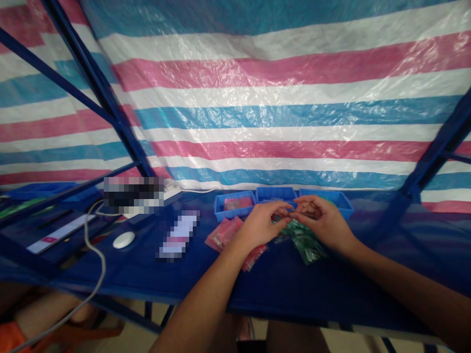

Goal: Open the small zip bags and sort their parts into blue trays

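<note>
My left hand (265,221) and my right hand (326,220) meet fingertip to fingertip above the blue table. Both are closed in a pinch, and whatever lies between the fingers is too small and blurred to name. Just under my right hand are green plastic packets (307,242), partly covered by the fingers. Red plastic packets (223,234) lie in a loose pile beneath and beside my left wrist. Behind the hands stand three blue bins: a left bin (235,214) with a reddish packet inside, a middle bin (275,194), and a right bin (344,206) partly hidden by my right hand.
Left of the packets lies a blurred-out phone-shaped object (179,235), with a white oval object (124,239) farther left. A white cable (103,264) hangs over the table edge. Blue metal posts (121,127) frame a striped plastic sheet (287,113). Another person's arm (47,311) shows lower left.
</note>
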The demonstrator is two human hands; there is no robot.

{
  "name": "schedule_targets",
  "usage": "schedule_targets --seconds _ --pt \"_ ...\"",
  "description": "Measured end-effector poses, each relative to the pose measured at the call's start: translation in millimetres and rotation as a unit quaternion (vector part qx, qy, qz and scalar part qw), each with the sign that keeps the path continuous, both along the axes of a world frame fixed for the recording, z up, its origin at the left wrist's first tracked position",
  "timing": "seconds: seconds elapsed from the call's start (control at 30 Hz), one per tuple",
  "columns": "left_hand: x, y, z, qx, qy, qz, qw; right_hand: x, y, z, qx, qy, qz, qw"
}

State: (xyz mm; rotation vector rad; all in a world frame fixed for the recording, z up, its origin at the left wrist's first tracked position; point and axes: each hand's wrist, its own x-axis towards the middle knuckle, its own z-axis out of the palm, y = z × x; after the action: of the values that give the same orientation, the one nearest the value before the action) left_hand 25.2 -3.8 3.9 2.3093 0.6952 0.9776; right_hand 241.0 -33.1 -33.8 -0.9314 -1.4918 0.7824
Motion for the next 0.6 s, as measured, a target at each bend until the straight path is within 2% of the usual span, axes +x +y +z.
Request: schedule_targets --seconds 0.1,0.27,0.47,0.6 --pt "0.0 4.0 -2.5 -0.022 -0.015 0.013 1.000 -1.2 -0.2 0.1 -0.011 0.015 0.004 1.000" --pt "-1.2 3.3 0.6 -0.010 -0.031 0.033 0.999 -1.0 -0.8 3.0 -0.045 0.030 0.022 0.998" --pt "2.0 -0.7 1.7 0.048 -0.033 0.026 0.998 -1.1 -1.4 1.4 -0.008 -0.018 0.019 1.000" --pt "2.4 1.8 0.6 0.028 -0.049 0.034 0.998 -3.2 -3.0 1.8 -0.008 -0.001 0.013 1.000"
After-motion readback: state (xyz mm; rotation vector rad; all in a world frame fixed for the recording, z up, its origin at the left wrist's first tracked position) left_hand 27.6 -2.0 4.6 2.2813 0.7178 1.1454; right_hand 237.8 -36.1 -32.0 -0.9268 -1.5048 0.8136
